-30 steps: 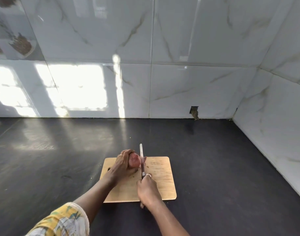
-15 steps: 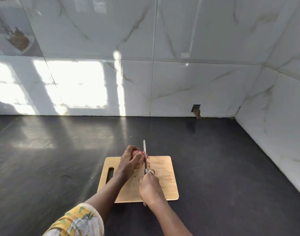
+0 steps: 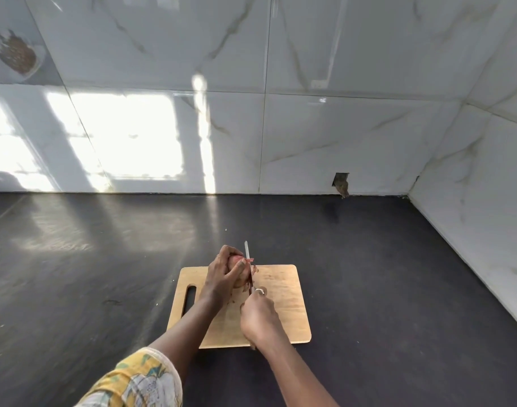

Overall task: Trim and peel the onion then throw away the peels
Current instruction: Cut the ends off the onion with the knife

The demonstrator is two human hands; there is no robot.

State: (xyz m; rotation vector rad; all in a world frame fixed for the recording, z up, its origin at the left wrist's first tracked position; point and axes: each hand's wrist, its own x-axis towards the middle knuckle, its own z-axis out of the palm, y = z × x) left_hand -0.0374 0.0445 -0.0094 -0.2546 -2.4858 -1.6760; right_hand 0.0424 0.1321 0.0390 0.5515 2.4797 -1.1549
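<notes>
Fingers (image 3: 236, 267) of the left hand (image 3: 222, 277) stay clamped on the onion (image 3: 242, 276) at the cutting board's (image 3: 283, 292) far edge, now lifted and tilted, while the right hand (image 3: 258, 317), closed on the knife (image 3: 249, 268), trims its end.

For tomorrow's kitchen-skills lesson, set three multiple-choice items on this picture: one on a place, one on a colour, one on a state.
1. Where is the onion?
A. on the bare counter
B. over the cutting board
C. against the wall

2. What colour is the countertop?
A. white
B. green
C. dark grey

3. What does the right hand do?
A. grips the knife
B. lies flat
C. holds a peel

Key: B, the left hand holds it over the board; C, dark surface all around; A, blade runs beside the onion.
</notes>
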